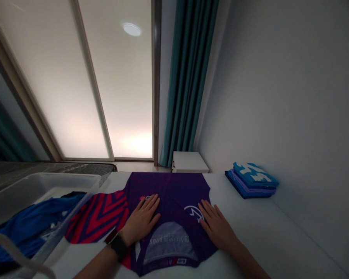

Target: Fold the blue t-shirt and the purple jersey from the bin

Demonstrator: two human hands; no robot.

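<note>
A purple jersey (168, 193) lies spread on the white table, its neck opening toward me. One sleeve, striped red and purple (101, 215), stretches out to the left; the sleeve on the right side is not spread out. My left hand (142, 220), with a dark watch on the wrist, rests flat on the jersey's left front beside a small logo. My right hand (216, 224) lies flat with fingers extended on the right front, next to a white round emblem (192, 212). Neither hand grips the fabric.
At the left stands a clear plastic bin (72, 179) holding blue clothing (43, 217). A stack of folded blue and purple garments (253, 180) sits at the table's far right by the wall. Beyond the table are a white cabinet (189, 161) and a teal curtain (190, 77).
</note>
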